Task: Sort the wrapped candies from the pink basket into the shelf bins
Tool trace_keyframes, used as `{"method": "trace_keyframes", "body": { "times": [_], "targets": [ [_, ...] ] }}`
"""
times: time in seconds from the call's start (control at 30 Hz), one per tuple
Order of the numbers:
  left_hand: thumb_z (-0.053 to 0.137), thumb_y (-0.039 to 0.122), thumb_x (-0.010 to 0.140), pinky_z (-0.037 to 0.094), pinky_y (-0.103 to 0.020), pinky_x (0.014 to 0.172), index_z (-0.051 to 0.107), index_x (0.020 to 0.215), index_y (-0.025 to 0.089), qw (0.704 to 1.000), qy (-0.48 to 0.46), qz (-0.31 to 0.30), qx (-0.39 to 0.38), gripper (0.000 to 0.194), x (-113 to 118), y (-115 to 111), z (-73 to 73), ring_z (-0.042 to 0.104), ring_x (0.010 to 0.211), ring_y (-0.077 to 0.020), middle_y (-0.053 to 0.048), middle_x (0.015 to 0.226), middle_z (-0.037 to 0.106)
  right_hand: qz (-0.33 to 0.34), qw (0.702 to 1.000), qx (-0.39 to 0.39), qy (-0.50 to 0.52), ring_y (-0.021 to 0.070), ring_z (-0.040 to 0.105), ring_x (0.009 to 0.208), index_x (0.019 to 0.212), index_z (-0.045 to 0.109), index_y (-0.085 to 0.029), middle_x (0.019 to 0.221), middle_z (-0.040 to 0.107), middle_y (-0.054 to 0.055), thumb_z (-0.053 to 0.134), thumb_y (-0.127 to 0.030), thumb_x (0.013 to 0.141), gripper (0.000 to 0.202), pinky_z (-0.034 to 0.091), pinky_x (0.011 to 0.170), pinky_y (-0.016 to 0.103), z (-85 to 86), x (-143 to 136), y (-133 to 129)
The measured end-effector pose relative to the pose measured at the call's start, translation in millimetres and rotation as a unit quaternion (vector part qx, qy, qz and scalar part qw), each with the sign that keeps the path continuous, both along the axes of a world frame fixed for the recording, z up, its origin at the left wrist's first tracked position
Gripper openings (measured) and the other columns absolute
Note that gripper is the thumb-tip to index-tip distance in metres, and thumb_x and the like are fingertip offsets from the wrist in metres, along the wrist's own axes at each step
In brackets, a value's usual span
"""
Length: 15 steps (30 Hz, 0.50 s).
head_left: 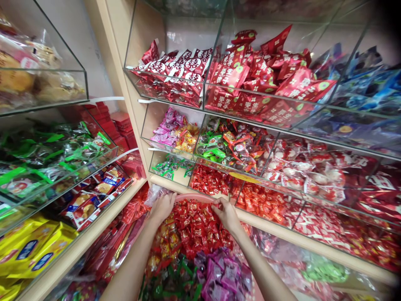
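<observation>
A pink plastic basket (196,195) is in front of me, below the corner of the shelves. Wrapped candies fill it: red ones (197,228) at the far side, orange-yellow ones (166,240) at the left, green ones (177,278) and purple ones (224,274) nearer me. My left hand (163,207) is closed on the far left part of the rim, beside a clear plastic bag (153,194). Over the far right part of the rim, my right hand (226,214) is closed too, thumb and fingers pinching the edge. The basket's near side is out of view.
Clear bins on the right hold red snack packets (260,75), mixed candies (241,142) and small red candies (211,179). A wooden shelf edge (313,238) runs close behind the basket. To the left are green-wrapped sweets (53,146) and yellow packets (37,246).
</observation>
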State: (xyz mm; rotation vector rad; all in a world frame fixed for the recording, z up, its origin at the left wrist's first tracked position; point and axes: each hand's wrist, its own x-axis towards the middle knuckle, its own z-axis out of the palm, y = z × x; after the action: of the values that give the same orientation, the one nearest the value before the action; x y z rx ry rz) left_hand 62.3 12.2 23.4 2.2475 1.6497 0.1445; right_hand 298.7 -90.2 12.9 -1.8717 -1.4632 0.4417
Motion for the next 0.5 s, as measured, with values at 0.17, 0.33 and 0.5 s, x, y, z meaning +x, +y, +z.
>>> {"method": "trace_keyframes", "body": {
  "times": [0.17, 0.33, 0.5],
  "targets": [
    [0.009, 0.050, 0.087, 0.041, -0.032, 0.074, 0.061, 0.098, 0.018, 1.000, -0.001, 0.001, 0.001, 0.062, 0.0, 0.3, -0.5, 0.061, 0.088, -0.0229, -0.012, 0.094, 0.066, 0.015, 0.999, 0.044, -0.016, 0.0185, 0.053, 0.074, 0.077, 0.057, -0.019, 0.079, 0.057, 0.005, 0.046, -0.037, 0.080, 0.021, 0.041, 0.069, 0.030, 3.2, -2.5, -0.4],
    [0.010, 0.049, 0.087, 0.042, -0.033, 0.073, 0.061, 0.096, 0.019, 1.000, -0.009, -0.008, 0.011, 0.061, -0.6, 1.0, -2.8, 0.061, 0.086, -0.0238, -0.011, 0.092, 0.066, -0.045, 0.994, 0.093, -0.025, 0.0208, 0.052, 0.085, 0.086, 0.056, -0.017, 0.092, 0.053, 0.010, 0.040, -0.037, 0.083, 0.026, 0.042, 0.079, 0.034, 8.2, 10.7, 19.9],
    [0.011, 0.049, 0.087, 0.042, -0.032, 0.074, 0.062, 0.097, 0.018, 1.000, -0.016, -0.010, 0.012, 0.060, -1.2, 1.3, -3.7, 0.061, 0.086, -0.0231, -0.011, 0.091, 0.067, -0.155, 0.985, -0.069, -0.044, 0.0261, 0.046, 0.106, 0.115, 0.045, -0.013, 0.115, 0.043, 0.017, 0.049, -0.031, 0.074, 0.045, 0.037, 0.089, 0.035, 2.4, 28.0, 59.2]
  ]
}}
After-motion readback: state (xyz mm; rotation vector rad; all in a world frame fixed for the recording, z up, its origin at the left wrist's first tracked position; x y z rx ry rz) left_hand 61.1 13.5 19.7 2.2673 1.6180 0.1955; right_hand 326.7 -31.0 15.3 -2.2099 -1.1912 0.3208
